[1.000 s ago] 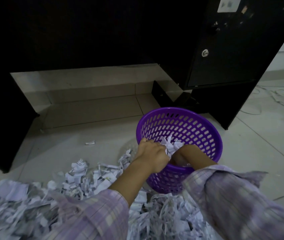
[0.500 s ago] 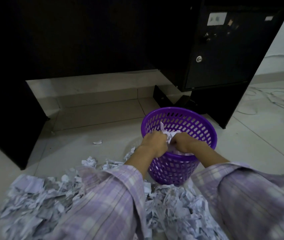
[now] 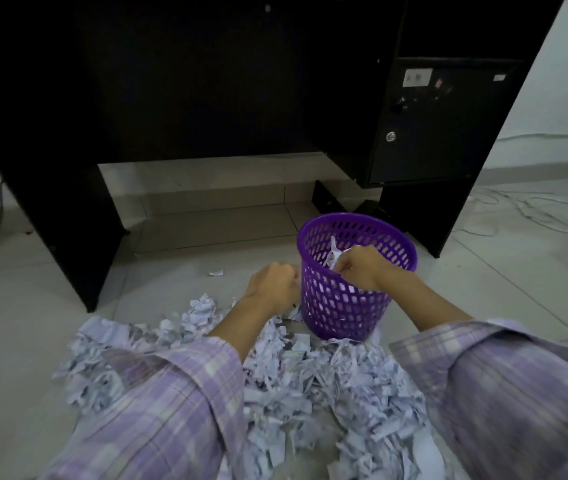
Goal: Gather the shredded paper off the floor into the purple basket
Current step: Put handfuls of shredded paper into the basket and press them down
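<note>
purple basket (image 3: 351, 299) stands upright amid light, loose shredded paper (image 3: 310, 386); right hand (image 3: 358, 268) clutches shreds inside; left hand (image 3: 270, 284) curled, contents unclear. best scooped in bunches.

The left hand's (image 3: 270, 285) fingers curl out of sight, so its grip cannot be told. The purple basket's (image 3: 344, 306) floor is hidden. Shredded paper (image 3: 310, 393) runs off the bottom edge.
</note>
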The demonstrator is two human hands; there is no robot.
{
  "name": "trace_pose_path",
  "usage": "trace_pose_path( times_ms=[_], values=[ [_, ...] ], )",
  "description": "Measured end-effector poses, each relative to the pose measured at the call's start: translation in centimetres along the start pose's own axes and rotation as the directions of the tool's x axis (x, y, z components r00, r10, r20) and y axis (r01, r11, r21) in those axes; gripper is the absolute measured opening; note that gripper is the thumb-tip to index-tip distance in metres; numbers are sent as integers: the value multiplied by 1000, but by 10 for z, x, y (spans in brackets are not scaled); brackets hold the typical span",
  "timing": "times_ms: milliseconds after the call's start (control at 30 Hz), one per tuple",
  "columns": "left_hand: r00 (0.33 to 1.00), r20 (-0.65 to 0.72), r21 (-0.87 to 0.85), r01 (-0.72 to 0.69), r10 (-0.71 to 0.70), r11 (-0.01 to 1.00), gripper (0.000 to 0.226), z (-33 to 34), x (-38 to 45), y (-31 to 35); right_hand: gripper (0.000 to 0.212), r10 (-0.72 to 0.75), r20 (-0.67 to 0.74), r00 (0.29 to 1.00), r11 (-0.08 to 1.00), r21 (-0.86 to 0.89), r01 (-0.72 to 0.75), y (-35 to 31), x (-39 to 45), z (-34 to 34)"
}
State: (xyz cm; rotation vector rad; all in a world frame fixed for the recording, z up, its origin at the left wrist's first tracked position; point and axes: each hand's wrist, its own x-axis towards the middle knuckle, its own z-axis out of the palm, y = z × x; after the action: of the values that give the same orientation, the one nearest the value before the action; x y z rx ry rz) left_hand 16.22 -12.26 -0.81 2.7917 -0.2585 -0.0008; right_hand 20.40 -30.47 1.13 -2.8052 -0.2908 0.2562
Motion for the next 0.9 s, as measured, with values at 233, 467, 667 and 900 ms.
trace_pose_path(
  times_ms=[233,467,667,900],
  values=[
    [991,109,83,69,-78,994,36,30,-85,-37,31,-31,69,997,997,72,26,-40,-58,58],
    [960,220,63,163,-173,985,40,79,-157,-91,33,-106,277,955,991,110,78,-71,-94,158],
    [926,268,119,244,-267,963,41,107,-209,-126,53,-218,387,896,968,199,149,-97,-135,244],
    [904,319,213,226,-286,951,48,128,-241,-139,122,-156,453,878,988,71,139,-135,-147,324]
  ],
)
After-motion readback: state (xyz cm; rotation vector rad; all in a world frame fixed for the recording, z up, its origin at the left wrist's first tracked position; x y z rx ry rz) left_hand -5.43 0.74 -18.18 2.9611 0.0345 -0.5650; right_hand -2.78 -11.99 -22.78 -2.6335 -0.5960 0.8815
